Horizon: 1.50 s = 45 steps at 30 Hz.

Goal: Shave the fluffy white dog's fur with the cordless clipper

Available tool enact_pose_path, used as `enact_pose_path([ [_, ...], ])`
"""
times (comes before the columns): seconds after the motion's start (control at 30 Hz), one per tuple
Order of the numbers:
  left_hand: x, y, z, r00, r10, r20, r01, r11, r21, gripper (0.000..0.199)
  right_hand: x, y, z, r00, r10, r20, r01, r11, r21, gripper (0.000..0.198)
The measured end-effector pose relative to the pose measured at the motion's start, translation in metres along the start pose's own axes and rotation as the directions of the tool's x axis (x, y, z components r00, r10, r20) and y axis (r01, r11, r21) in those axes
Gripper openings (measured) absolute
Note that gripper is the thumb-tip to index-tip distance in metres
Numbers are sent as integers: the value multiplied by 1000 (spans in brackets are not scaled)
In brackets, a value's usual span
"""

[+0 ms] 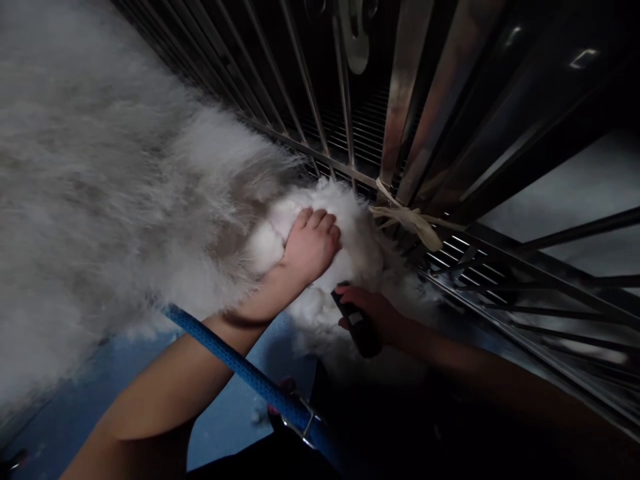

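A large white-furred animal [115, 173] fills the left side, its long coat fluffy and its head not recognisable. My left hand [314, 243] lies on a mass of loose-looking white fur [363, 230] beside the animal, fingers curled into it and fingertips hidden. Below and right of that hand, my right hand [377, 310] grips black hair clippers [357, 327] with a small pale label. Their upper end rests close to the fur, though I cannot tell whether it touches. A blue leash [235, 360] with a metal buckle runs from the coat across my left forearm.
A metal cage [345, 100] with upright bars and a slatted floor stands behind the fur. A pale strip [407, 217] is knotted around its lower rail. More bars [565, 293] slope along the right. The blue floor [235, 420] carries small tufts. Lighting is dim.
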State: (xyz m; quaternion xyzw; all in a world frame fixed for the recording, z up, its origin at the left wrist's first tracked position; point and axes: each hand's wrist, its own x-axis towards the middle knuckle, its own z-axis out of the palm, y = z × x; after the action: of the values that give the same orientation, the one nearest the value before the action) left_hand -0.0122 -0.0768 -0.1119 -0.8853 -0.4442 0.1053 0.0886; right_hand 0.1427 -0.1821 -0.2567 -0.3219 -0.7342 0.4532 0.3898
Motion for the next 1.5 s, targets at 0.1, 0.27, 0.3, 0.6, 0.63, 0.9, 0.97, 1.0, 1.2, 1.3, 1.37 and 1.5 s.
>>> enact_pose_path([
  [0.1,-18,8,10,996,60,-67,-57,997,44,29,-16,-4,-5,991,39,-126,-28,996,87,41],
  [0.27,-42,25,29,979,199,-51,-195,978,71,36,-23,-19,-24,914,238,-330,-160,956,247,38],
  [0.3,-40,26,28,981,192,-39,-189,979,74,38,-20,-21,-26,917,230,-325,-157,959,237,38],
  [0.6,-1,10,2,984,142,105,-149,987,63,57,2,-10,-5,970,104,-218,-82,991,107,42],
  [0.63,-1,9,2,984,137,114,-145,987,68,61,1,-9,-4,977,100,-188,-81,991,103,42],
  [0.9,1,6,-2,983,117,145,-133,985,109,59,8,1,-4,973,-7,-230,18,999,45,38],
  [0.97,1,6,-3,979,111,172,-129,987,99,63,9,2,-1,991,34,-127,-29,999,40,39],
  [1.0,1,6,-4,978,107,177,-125,988,95,64,10,2,-1,994,40,-103,-37,999,34,39],
  [1.2,2,5,-5,987,67,146,-77,995,65,60,12,1,-3,974,-41,-224,55,997,55,36],
  [1.3,3,5,-5,982,66,179,-78,995,59,60,10,4,3,988,27,-155,-13,996,90,35],
  [1.37,4,5,-6,979,67,192,-83,994,76,62,9,5,4,991,16,-134,-4,996,84,34],
  [1.5,8,4,-5,979,73,188,-92,991,95,66,15,6,1,972,-26,-233,33,999,24,35],
])
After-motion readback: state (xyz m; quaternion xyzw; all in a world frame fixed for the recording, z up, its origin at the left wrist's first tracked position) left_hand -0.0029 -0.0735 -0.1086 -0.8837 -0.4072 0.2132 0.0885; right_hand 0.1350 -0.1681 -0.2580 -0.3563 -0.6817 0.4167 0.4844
